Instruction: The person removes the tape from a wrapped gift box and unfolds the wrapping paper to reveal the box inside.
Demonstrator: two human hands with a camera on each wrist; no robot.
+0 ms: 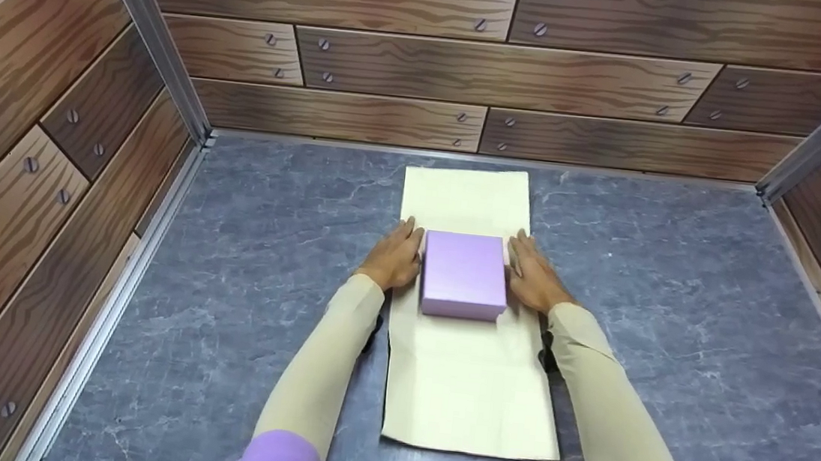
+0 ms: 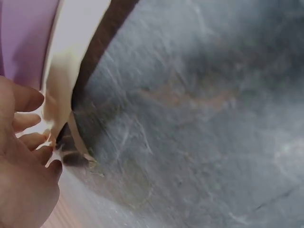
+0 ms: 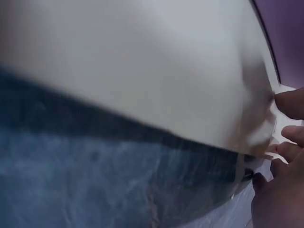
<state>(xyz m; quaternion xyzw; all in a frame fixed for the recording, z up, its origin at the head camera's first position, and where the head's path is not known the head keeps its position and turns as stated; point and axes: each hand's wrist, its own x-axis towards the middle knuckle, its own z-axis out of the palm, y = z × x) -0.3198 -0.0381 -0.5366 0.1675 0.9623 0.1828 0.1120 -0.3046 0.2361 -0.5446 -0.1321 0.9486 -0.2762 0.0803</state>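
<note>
A closed purple box (image 1: 465, 273) sits on a long cream sheet of paper (image 1: 471, 387), near the sheet's middle. My left hand (image 1: 397, 255) rests along the sheet's left edge, with the thumb close beside the box. On the opposite side, my right hand (image 1: 533, 274) lies at the sheet's right edge, its thumb by the box's side. Fingers of both hands extend forward, lightly bent. The left wrist view shows the left fingertips (image 2: 43, 154) at the paper's edge. In the right wrist view, the right fingers (image 3: 289, 149) meet the paper's border, which stands slightly off the floor.
The sheet lies on a blue-grey marbled surface (image 1: 270, 277). Wood-patterned walls (image 1: 396, 63) enclose it at the back and both sides, with metal strips (image 1: 120, 270) along the edges. Bare surface extends left and right of the sheet.
</note>
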